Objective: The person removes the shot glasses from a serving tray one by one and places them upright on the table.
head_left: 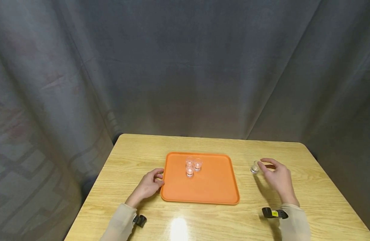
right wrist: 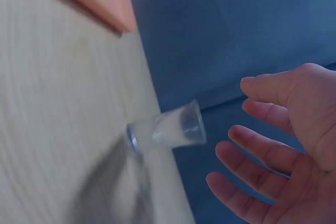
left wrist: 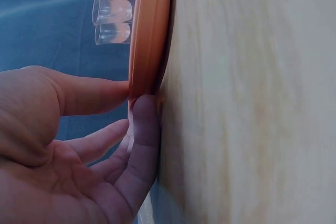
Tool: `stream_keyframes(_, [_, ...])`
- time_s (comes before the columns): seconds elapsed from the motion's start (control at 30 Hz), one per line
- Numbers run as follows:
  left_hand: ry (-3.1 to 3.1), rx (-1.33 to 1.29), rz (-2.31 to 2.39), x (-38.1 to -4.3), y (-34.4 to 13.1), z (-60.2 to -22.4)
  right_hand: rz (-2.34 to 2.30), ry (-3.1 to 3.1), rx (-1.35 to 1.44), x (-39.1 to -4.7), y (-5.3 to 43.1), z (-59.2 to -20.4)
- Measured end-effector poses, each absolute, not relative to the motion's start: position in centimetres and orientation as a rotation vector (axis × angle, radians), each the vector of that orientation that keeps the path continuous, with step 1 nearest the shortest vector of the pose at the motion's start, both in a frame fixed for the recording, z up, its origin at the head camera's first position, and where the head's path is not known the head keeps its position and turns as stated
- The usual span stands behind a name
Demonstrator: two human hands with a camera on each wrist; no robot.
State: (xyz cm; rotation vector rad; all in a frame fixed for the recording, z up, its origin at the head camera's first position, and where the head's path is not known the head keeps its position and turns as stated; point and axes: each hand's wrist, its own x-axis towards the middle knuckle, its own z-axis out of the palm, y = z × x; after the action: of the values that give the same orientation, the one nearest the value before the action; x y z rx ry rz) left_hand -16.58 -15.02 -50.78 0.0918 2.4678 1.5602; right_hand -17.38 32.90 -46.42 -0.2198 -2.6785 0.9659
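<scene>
My left hand (head_left: 148, 184) is at the left edge of an orange tray (head_left: 203, 190), which lies flat on the table. In the left wrist view the thumb (left wrist: 97, 95) meets the tray's rim while the fingers curl against its outer side and underside, pinching it. Three small clear shot glasses (head_left: 189, 172) stand close together on the tray, left of its middle. Another shot glass (right wrist: 170, 128) stands on the bare wood to the tray's right. My right hand (head_left: 278, 179) is beside this glass, its fingers loosely bent and spread, with a gap between fingertips and glass in the right wrist view.
The light wooden table (head_left: 136, 150) has rounded far corners. A grey curtain (head_left: 185, 83) hangs right behind its far edge and along both sides. Light glares off the near part of the tabletop.
</scene>
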Motion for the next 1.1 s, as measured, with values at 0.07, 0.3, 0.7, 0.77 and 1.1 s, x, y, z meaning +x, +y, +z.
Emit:
stream_keyframes(0.07, [2.47, 0.09, 1.56, -16.6, -15.0, -50.7, 0.966, -2.667, -0.19, -17.4, 32.3, -45.9])
stream_keyframes(0.3, [2.467, 0.08, 1.564, -16.6, -15.1, -50.8, 1.072, -2.681, -0.1, -17.8, 29.3, -45.1])
stream_keyframes(0.7, [2.463, 0.082, 1.568, -16.6, -15.0, -50.8, 1.202, -2.712, 0.07, -19.0, 23.6, -46.2])
stream_keyframes(0.77, [2.469, 0.081, 1.558, -16.7, -15.0, -50.9, 1.236, -2.715, 0.093, -19.1, 22.7, -46.3])
stream_keyframes(1.1, [2.481, 0.107, 1.539, -16.6, -15.1, -50.9, 1.251, -2.766, 0.123, -19.4, 18.7, -47.3])
